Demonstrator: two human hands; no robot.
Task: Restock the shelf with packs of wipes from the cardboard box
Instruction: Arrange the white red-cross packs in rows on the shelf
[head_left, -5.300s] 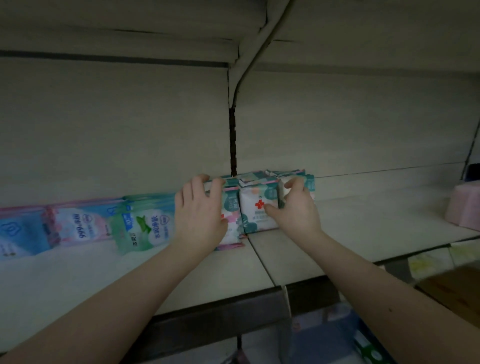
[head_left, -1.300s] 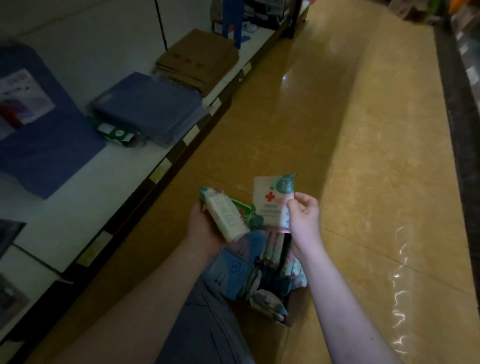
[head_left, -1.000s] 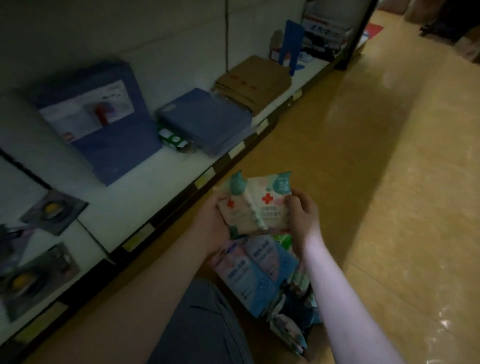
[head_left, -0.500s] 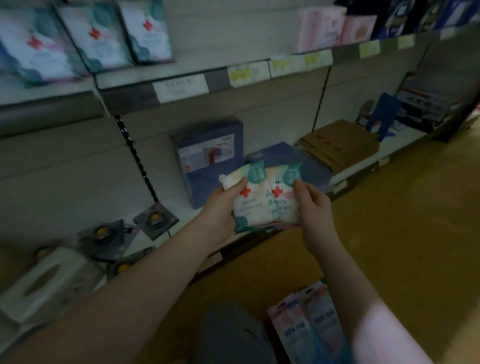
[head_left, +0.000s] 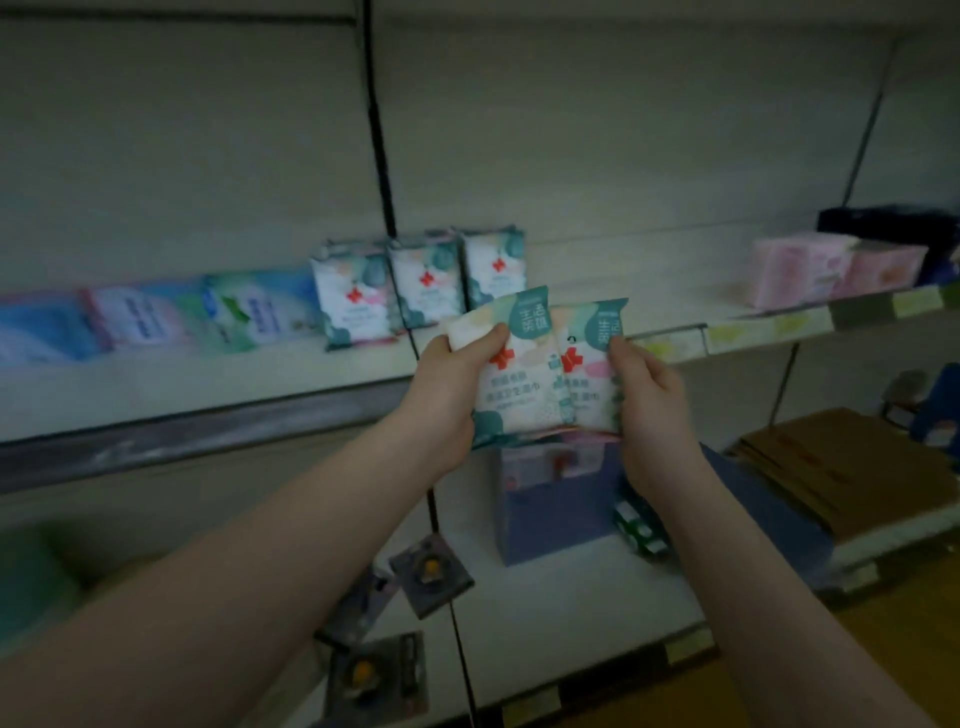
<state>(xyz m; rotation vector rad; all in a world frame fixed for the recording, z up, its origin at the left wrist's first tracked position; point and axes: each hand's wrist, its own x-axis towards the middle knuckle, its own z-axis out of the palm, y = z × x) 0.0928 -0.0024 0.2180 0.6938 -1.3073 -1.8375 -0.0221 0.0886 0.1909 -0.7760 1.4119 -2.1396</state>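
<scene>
Two white-and-teal packs of wipes with a red cross (head_left: 540, 379) are held side by side in front of the upper shelf (head_left: 208, 384). My left hand (head_left: 447, 395) grips the left pack, thumb on its front. My right hand (head_left: 649, 400) grips the right pack at its edge. Three matching packs (head_left: 415, 286) stand upright at the back of the shelf, just above and left of the held ones. The cardboard box is out of view.
Blue, pink and green wipe packs (head_left: 156, 317) line the shelf to the left. Pink packs (head_left: 831, 270) sit on the shelf to the right. Below are a blue box (head_left: 550, 504), brown flat packs (head_left: 852, 467) and small carded items (head_left: 431, 571).
The view swung up from the floor and the box to the shelf. Both hands lifted the two packs together up to shelf height, close to the three standing packs.
</scene>
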